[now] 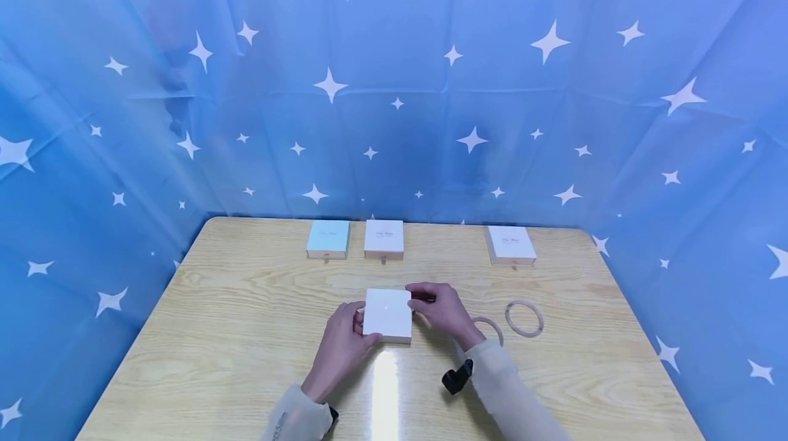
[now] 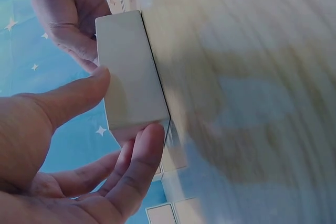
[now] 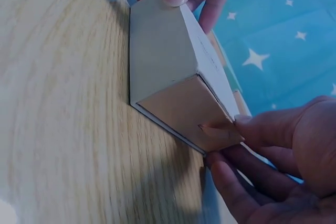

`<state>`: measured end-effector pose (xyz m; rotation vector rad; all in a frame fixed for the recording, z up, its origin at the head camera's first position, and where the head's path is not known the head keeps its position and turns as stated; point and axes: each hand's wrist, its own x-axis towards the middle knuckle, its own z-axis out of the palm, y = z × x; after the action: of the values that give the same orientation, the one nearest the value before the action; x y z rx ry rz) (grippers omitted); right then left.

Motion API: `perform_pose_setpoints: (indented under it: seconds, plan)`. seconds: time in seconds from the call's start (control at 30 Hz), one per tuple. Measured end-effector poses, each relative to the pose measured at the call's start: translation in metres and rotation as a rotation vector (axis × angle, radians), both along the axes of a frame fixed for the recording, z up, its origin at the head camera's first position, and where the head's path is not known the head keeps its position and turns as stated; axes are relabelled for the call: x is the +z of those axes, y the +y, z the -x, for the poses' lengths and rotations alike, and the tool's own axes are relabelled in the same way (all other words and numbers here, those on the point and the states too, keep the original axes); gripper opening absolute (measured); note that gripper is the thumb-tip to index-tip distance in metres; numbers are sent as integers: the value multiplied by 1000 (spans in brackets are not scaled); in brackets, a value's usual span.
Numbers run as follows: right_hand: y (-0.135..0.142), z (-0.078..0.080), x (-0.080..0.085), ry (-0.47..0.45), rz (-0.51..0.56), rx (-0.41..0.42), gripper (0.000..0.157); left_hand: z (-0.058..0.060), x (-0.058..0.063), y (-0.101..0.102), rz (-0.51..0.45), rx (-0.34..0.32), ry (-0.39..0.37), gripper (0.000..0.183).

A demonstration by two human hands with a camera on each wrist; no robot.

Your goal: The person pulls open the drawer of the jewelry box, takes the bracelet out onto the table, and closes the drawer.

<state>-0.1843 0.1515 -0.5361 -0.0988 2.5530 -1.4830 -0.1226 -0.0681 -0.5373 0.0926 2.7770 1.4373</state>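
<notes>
A small white drawer-style gift box (image 1: 388, 312) is held between both hands close over the table. My left hand (image 1: 342, 340) grips its left end, the thumb on the near long side and the fingers (image 2: 144, 156) at the end face. My right hand (image 1: 442, 309) is at the opposite end, where a pinkish drawer front (image 3: 184, 111) with a small pull tab (image 3: 210, 128) shows in the right wrist view. There the thumb (image 3: 265, 127) pinches at the front's upper edge, with fingers at its lower corner. The drawer front sits flush in the sleeve.
At the table's back stand a light blue box (image 1: 328, 237), a white box (image 1: 384, 237) and another white box (image 1: 511, 244) farther right. Two pale rings lie on the right: one ring (image 1: 528, 335) in full view, the other ring (image 1: 494, 325) partly behind my right wrist. A starry blue curtain (image 1: 394, 126) surrounds the table.
</notes>
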Motion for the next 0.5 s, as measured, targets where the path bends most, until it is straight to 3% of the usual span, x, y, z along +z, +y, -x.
perform_pose_setpoints:
  seconds: [0.27, 0.5]
  plan:
    - [-2, -1, 1, -10, 1, 29, 29, 0, 2, -3, 2, 13, -28, 67]
    - [1, -2, 3, -38, -15, 42, 35, 1, 7, -3, 142, -4, -17, 87]
